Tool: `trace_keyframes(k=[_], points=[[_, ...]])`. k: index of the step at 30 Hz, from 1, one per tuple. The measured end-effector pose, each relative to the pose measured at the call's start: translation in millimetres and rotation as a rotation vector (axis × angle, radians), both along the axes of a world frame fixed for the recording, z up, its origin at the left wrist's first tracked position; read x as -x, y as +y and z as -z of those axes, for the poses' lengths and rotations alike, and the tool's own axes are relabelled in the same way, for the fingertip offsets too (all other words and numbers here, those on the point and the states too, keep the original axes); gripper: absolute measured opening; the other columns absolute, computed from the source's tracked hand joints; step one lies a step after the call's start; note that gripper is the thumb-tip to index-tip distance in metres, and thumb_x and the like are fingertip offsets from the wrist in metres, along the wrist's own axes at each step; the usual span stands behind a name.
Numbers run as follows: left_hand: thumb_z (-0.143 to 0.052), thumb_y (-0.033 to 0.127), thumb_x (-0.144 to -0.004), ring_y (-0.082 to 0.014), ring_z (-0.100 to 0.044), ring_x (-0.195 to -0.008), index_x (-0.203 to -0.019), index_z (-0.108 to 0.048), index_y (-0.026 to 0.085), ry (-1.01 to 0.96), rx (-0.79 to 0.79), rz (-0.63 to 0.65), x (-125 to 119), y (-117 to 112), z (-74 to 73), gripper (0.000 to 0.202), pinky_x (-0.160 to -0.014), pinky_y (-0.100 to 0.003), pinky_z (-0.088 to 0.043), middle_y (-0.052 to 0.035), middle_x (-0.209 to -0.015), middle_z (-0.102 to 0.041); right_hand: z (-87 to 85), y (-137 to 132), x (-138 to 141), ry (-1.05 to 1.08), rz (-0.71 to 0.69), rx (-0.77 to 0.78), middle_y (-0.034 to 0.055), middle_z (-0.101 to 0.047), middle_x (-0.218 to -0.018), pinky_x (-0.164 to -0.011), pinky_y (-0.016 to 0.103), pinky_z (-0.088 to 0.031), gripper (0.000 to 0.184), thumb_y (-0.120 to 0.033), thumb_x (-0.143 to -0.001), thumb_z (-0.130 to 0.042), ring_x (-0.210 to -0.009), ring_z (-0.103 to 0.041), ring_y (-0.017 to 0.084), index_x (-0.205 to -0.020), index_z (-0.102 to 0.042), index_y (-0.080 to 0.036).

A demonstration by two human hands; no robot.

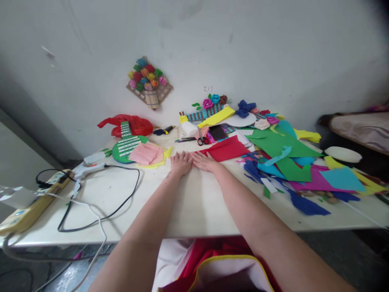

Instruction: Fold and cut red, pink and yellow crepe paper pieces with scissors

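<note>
My left hand (181, 163) lies on the white table with its fingers stretched forward, pressing a reddish piece of paper that shows at its edges. Close beside it, my right hand (206, 161) rests flat, its fingers reaching over the left end of a red sheet of crepe paper (229, 149). The two hands nearly touch. What lies under both palms is mostly hidden. Just beyond them are scissors with red and black handles (203, 140) and a dark pen (187, 139). A stack of pink paper pieces (147, 153) sits left of my left hand.
A green guitar-shaped craft (117, 151) stands at the left, before red film (139, 125). Nearer are a glue gun (88, 170), its black cable and a power strip (39, 200). Colourful paper scraps (291, 162) heap up at the right. Behind is the wall with a flower decoration (148, 79).
</note>
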State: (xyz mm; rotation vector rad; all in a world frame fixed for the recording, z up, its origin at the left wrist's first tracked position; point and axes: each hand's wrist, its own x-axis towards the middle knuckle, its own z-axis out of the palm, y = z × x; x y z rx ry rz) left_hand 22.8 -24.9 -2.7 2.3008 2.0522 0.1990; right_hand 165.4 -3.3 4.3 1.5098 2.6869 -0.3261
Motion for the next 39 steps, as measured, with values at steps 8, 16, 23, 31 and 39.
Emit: trace_keyframes(k=[8, 16, 23, 31, 39], points=[[-0.015, 0.053, -0.086, -0.0325, -0.01, -0.134, -0.141, -0.024, 0.026, 0.059, 0.047, -0.073, -4.0, -1.1, -3.3, 0.062, -0.105, -0.049, -0.011, -0.0054, -0.149, -0.016, 10.1, 14.5, -9.2, 0.011, 0.066, -0.026, -0.0031, -0.005, -0.149, -0.108, 0.048, -0.004, 0.055, -0.04, -0.09, -0.015, -0.137, -0.001, 0.013, -0.142, -0.011, -0.024], [-0.015, 0.057, -0.083, -0.0343, -0.011, -0.134, -0.139, -0.025, 0.031, 0.069, 0.045, -0.079, -5.2, -1.3, -5.1, 0.063, -0.105, -0.05, -0.01, -0.0047, -0.148, -0.017, 16.7, 20.9, -15.7, 0.044, 0.165, -0.103, -0.0011, -0.011, -0.149, -0.107, 0.05, -0.003, 0.055, -0.038, -0.09, -0.014, -0.137, -0.005, 0.015, -0.142, -0.017, -0.021], [-0.015, 0.058, -0.083, -0.0334, -0.011, -0.134, -0.139, -0.026, 0.033, 0.043, 0.027, -0.097, -5.3, 0.8, -0.8, 0.063, -0.104, -0.052, -0.011, -0.003, -0.148, -0.018, 14.2, 13.1, -8.3, 0.112, 0.099, -0.383, 0.0032, -0.025, -0.146, -0.107, 0.051, 0.002, 0.052, -0.036, -0.09, -0.018, -0.136, -0.01, 0.02, -0.135, -0.036, -0.019], [-0.015, 0.059, -0.082, -0.0336, -0.013, -0.134, -0.138, -0.028, 0.031, 0.056, 0.022, -0.091, -4.6, 1.2, -0.7, 0.064, -0.105, -0.051, -0.011, -0.0035, -0.148, -0.019, 21.0, 14.8, 1.4, 0.069, 0.131, -0.25, 0.0064, -0.025, -0.146, -0.108, 0.046, -0.002, 0.054, -0.038, -0.091, -0.015, -0.134, -0.019, 0.018, -0.137, -0.032, -0.016], [-0.015, 0.059, -0.082, -0.0332, -0.013, -0.134, -0.138, -0.028, 0.031, 0.062, 0.019, -0.096, -4.4, 1.9, 0.9, 0.064, -0.105, -0.051, -0.012, -0.0036, -0.148, -0.019, 16.6, 9.0, 2.9, 0.119, 0.218, -0.187, 0.0022, -0.021, -0.147, -0.106, 0.049, -0.012, 0.051, -0.035, -0.09, -0.018, -0.134, -0.017, 0.021, -0.137, -0.032, -0.021]])
